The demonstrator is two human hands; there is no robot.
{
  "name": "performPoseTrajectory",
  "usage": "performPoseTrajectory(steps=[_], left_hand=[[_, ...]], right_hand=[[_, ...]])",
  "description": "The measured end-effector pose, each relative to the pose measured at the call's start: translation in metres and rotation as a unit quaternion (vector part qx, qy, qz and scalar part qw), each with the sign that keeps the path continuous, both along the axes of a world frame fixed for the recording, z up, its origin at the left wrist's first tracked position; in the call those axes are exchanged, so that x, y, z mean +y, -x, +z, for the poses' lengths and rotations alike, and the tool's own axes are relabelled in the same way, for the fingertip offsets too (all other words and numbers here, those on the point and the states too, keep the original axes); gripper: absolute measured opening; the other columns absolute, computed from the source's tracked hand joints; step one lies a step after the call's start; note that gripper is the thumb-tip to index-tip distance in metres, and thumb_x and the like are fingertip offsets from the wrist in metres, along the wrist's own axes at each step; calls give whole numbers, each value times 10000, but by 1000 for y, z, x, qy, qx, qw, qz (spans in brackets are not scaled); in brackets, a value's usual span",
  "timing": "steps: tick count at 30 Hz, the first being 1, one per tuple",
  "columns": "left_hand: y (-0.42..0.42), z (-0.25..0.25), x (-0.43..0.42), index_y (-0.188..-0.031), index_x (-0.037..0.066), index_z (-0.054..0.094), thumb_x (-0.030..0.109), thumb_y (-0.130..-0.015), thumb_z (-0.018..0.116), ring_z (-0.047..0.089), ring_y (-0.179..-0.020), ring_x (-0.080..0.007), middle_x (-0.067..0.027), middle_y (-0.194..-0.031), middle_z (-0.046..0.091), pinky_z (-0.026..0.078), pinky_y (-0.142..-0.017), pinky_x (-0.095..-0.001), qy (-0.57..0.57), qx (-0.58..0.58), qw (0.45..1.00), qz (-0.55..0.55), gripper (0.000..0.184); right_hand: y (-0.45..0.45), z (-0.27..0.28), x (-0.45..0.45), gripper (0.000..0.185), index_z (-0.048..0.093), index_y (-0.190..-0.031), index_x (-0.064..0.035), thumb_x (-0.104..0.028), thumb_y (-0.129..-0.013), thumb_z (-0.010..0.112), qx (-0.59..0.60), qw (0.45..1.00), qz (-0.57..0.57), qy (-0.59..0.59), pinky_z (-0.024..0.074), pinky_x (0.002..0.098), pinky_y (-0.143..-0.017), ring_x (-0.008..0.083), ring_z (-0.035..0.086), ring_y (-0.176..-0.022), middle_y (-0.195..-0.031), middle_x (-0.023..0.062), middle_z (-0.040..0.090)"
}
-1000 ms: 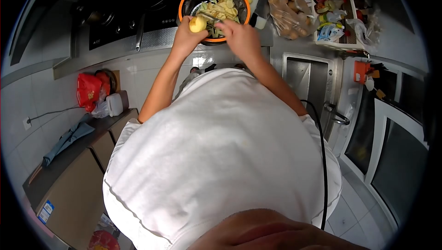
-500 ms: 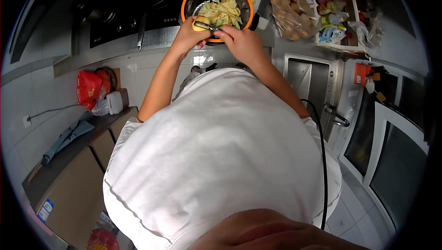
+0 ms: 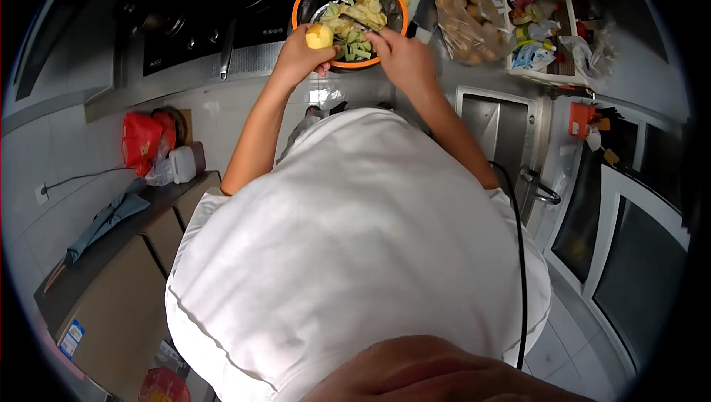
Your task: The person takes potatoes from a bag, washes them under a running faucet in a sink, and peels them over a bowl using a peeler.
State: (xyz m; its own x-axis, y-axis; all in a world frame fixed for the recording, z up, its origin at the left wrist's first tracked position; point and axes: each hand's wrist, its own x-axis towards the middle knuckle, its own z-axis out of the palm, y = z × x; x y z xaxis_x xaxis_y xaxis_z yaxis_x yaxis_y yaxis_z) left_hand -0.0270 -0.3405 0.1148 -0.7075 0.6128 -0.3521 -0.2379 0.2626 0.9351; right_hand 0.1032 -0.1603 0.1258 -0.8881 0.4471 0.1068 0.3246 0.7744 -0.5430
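Note:
My left hand (image 3: 298, 58) is wrapped round a potato (image 3: 320, 37), pale yellow where peeled, with a browner patch on top. It is held over the near left edge of a round bin (image 3: 297, 8) with an orange rim and dark inside. Peelings (image 3: 364, 11), yellowish and green, are heaped in the bin. Over the right part of the bin, my right hand (image 3: 406, 60) grips a peeler (image 3: 360, 25), whose thin dark end points left above the peelings. Potato and peeler are apart. Much of the peeler's handle is hidden by my fingers.
A plastic bag of potatoes (image 3: 472, 25) lies right of the bin, beside a white basket (image 3: 530, 73) of packets. The stove (image 3: 200, 42) is to the left. Nearer on the right is a metal sink (image 3: 498, 131). A black cable (image 3: 521, 254) hangs by my right side.
My right hand has moved right with the peeler, away from the potato. The left hand stays near the same spot, and the potato now shows more fully, held more upright.

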Motion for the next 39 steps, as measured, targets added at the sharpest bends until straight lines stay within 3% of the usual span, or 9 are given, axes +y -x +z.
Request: performPoseTrajectory(steps=[4, 12, 14, 19, 23, 29, 31, 35, 39], left_hand=[[-1, -3, 1, -1152, -74, 584, 37, -810, 802, 596, -532, -94, -59, -734, 660, 472, -436, -231, -5, 4, 1000, -1, 421], [-7, 6, -10, -1202, -41, 590, 39, -826, 775, 588, -550, -77, -36, -779, 679, 428, -442, -217, -27, 19, 999, -31, 427], [-6, 6, -4, -1201, -52, 575, 56, -822, 800, 579, -535, -81, -42, -758, 666, 424, -431, -224, -26, 38, 999, -2, 454], [-4, -4, 0, -1215, -84, 537, 68, -822, 813, 569, -531, -85, -48, -736, 646, 410, -421, -228, -64, 0, 998, 25, 504], [-4, -9, -2, -1212, -84, 540, 66, -821, 796, 565, -534, -87, -41, -726, 636, 406, -427, -227, -9, -24, 1000, 0, 491], [-17, 3, -9, -1145, -20, 580, 62, -841, 746, 530, -535, -70, -18, -766, 649, 382, -447, -228, 19, -1, 999, -36, 356], [-14, 5, -9, -1275, -48, 509, 76, -847, 786, 597, -585, -90, -58, -836, 664, 471, -455, -233, 10, 25, 999, -32, 525], [-13, -7, -5, -1271, -46, 499, 57, -894, 748, 671, -683, -134, -78, -913, 665, 569, -514, -253, -115, 26, 993, 31, 464], [-11, -2, -6, -1255, -47, 503, 39, -885, 733, 642, -636, -124, -71, -853, 659, 525, -481, -248, -46, 18, 999, 13, 445]], right_hand=[[-3, 9, -28, 414, 634, -767, -97, -443, -993, 634, 42, 994, 50, 90, 478, 474, -501, 391, 617, -565, -589, 142, 609], [3, -27, 19, 412, 701, -834, -140, -508, -991, 599, 17, 996, -49, -75, 503, 500, -520, 403, 654, -598, -653, 160, 671], [-7, -18, 19, 412, 714, -849, -134, -502, -995, 598, -49, 998, -29, -34, 510, 488, -531, 406, 661, -624, -671, 160, 677], [-9, 2, -10, 409, 658, -810, -102, -467, -991, 623, 11, 996, 28, 82, 483, 457, -508, 372, 624, -568, -614, 139, 625], [-6, 4, -30, 395, 664, -805, -112, -466, -980, 633, 37, 996, 81, 32, 488, 467, -509, 384, 631, -573, -606, 140, 624], [3, -39, 8, 405, 675, -815, -113, -478, -983, 627, 43, 999, -16, -10, 499, 499, -534, 409, 639, -602, -633, 155, 643], [-5, -39, 13, 411, 674, -815, -107, -479, -984, 627, 24, 1000, -10, 12, 501, 498, -541, 408, 641, -608, -638, 155, 645], [-12, -20, -6, 419, 656, -812, -90, -466, -993, 625, 20, 998, 0, 66, 503, 484, -546, 397, 643, -612, -644, 146, 650], [-10, -13, -24, 378, 638, -830, -97, -435, -998, 626, 89, 986, 50, 134, 491, 476, -531, 381, 636, -595, -643, 133, 642]])
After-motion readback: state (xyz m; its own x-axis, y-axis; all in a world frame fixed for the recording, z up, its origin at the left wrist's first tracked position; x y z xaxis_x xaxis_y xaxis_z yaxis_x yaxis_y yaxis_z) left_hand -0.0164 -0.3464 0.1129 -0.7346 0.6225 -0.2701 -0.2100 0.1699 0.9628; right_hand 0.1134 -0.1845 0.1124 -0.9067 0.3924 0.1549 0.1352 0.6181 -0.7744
